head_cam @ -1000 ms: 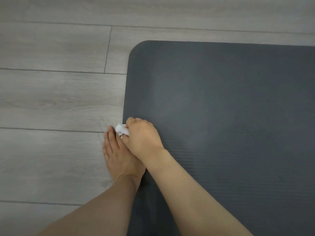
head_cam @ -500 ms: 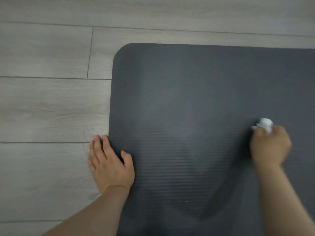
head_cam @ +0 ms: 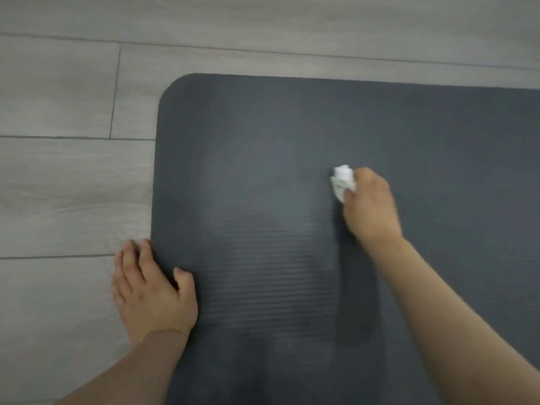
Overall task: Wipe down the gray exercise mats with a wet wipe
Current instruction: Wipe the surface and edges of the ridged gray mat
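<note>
A dark gray exercise mat (head_cam: pixel 263 141) with a ribbed surface lies on the floor and fills most of the view; its rounded far-left corner shows. My right hand (head_cam: pixel 369 204) grips a crumpled white wet wipe (head_cam: pixel 343 179) and presses it on the mat near the middle. My left hand (head_cam: pixel 149 290) rests flat at the mat's left edge, fingers on the floor and thumb on the mat. Faint wiped streaks show on the mat between the hands.
Light gray wood-look floor planks (head_cam: pixel 67 185) surround the mat on the left and at the far side. The mat runs out of view to the right and toward me.
My right hand swept the wipe from the left edge far to the right, then back toward the middle. My left hand has stayed at the mat's left edge.
</note>
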